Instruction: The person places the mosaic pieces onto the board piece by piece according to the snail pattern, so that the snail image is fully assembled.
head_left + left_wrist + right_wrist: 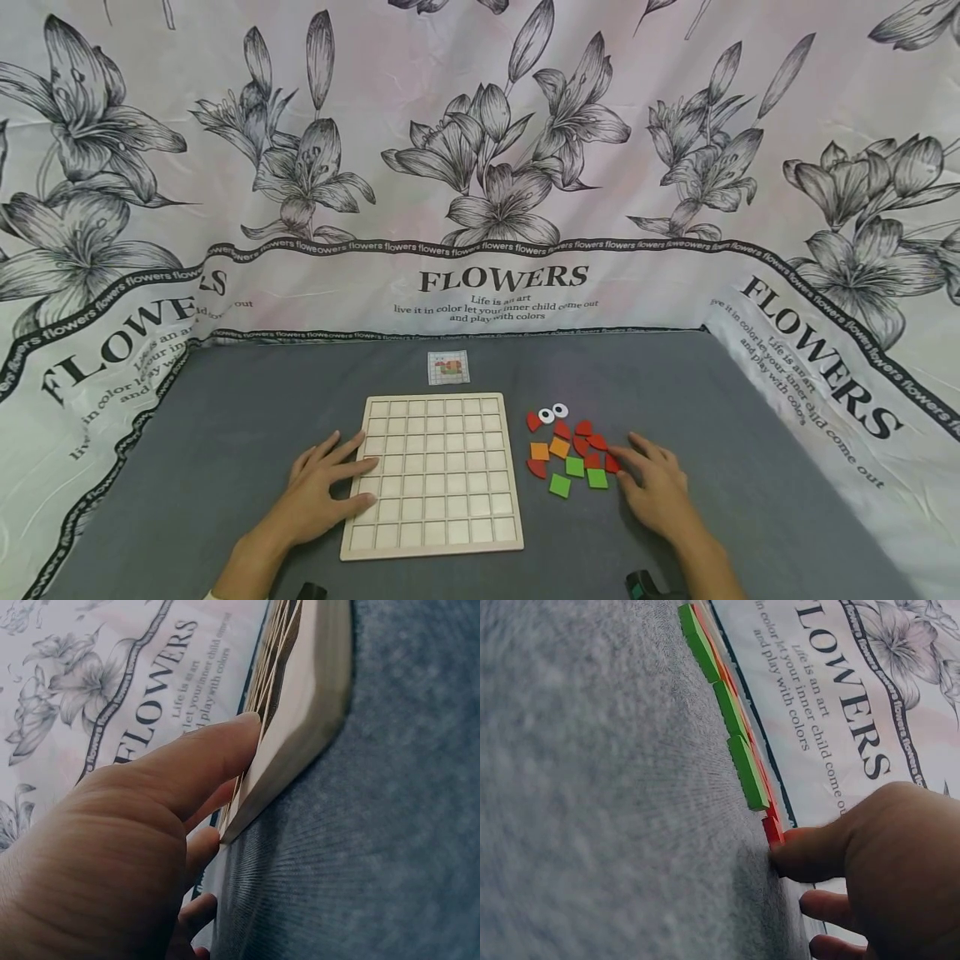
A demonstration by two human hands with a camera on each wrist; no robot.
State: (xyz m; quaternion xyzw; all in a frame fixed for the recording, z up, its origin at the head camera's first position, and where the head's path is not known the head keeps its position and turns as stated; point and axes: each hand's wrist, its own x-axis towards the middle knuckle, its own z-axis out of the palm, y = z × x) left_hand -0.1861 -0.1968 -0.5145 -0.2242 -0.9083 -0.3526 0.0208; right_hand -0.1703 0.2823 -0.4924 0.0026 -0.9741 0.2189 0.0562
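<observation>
My left hand [322, 492] rests on the left edge of a pale wooden grid board [434, 486], fingers spread and thumb on the rim. The left wrist view has the thumb [214, 754] against the side of the board [307, 697]. To the right of the board lies a loose group of flat pieces: several red rounded pieces [582, 428], two orange squares [539, 452], three green squares [559, 486] and two white eye discs [560, 411]. My right hand [658, 490] lies at their right side, fingers extended, thumb tip right at a red piece [772, 831].
A small picture card [448, 367] with a coloured figure on a grid lies behind the board. Grey cloth [285, 392] covers the table. A flower-printed curtain [480, 287] borders it at the back and both sides.
</observation>
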